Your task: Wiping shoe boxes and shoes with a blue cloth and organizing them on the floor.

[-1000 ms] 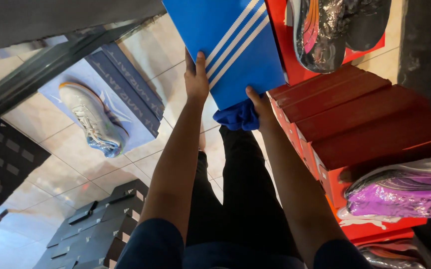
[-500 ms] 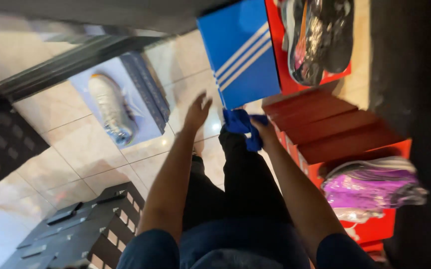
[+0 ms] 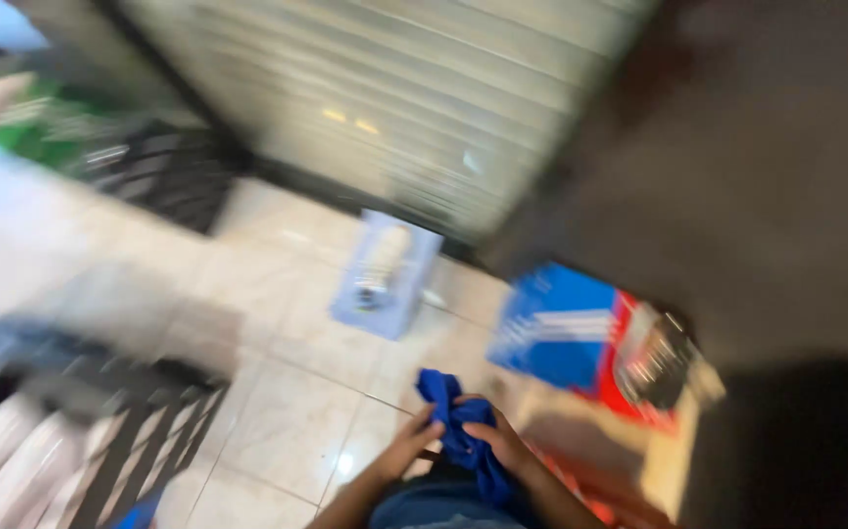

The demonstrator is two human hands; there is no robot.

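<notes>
cloth: blue rag (image 3: 463, 431), bunched between both hands, low centre of view, over the lap; tail hangs down toward the knees
left hand: (image 3: 419, 436) fingers curled onto the rag's left side, pinching fabric
right hand: (image 3: 500, 443) closed on the rag's right side, thumb on top; hands nearly touching
why held so: judged, two-handed grip gathers the loose fabric into a wad and keeps it off the floor
blue box: (image 3: 553, 333) up and right of the hands, on the floor, white stripes on the lid; flat side up
red box: (image 3: 629, 387) just right of the blue box, touching it; dark shoe (image 3: 654, 358) on top, blurred
pale box: (image 3: 385, 274) well above the hands, open, light shoe inside
black crates: (image 3: 120, 431) left of the hands, slatted
floor: (image 3: 287, 411) glossy cream tiles
labels: too blurred to tell
</notes>
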